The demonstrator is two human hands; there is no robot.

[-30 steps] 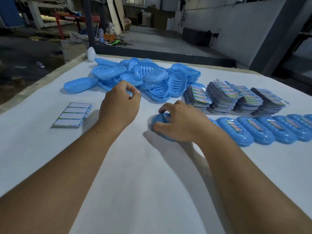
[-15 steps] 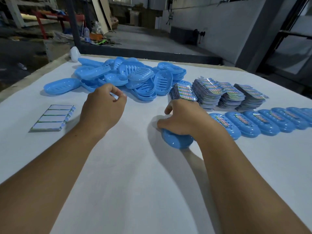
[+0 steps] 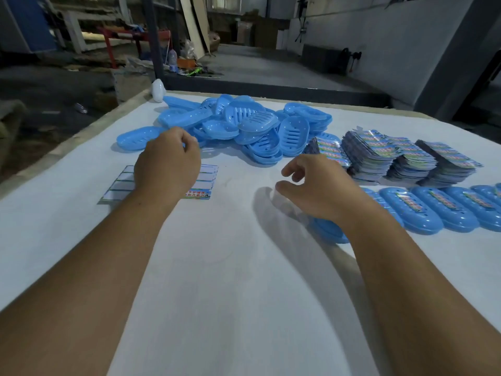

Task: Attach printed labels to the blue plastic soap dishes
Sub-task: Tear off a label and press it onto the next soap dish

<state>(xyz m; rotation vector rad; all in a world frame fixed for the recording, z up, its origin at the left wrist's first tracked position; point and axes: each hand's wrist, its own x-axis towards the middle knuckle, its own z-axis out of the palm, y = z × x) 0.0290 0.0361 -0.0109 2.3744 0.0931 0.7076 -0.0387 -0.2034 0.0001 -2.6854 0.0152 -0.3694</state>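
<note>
The white bench [image 3: 230, 267] fills the view, its near edge cut off below. At about twelve o'clock lies a loose heap of blue soap dishes [image 3: 244, 126], slotted insides and smooth backs mixed; how many there are cannot be told, since they overlap. At two o'clock stand four leaning stacks of printed labels [image 3: 393, 156], colourful on top, their print too small to read.

Along three o'clock runs a row of labelled dishes [image 3: 444, 210], dome side up with a label strip on each, the row cut off by the right edge. Its nearest end disappears under the right forearm, where one dish [image 3: 329, 232] shows only as a blue rim.

The right hand [image 3: 317, 188] hovers at about one o'clock, its fingers [image 3: 291, 169] loosely curled and parted from the thumb, holding nothing visible.

The left hand [image 3: 166, 166] sits at eleven o'clock over a sheet of labels [image 3: 206, 183], covering most of it; only white rows at both sides and one colour-printed corner show. Its fingers are curled under, knuckles up, and whether they pinch a label cannot be told.

A small white object [image 3: 158, 90] stands at the bench's far-left corner, too unclear to identify.
</note>
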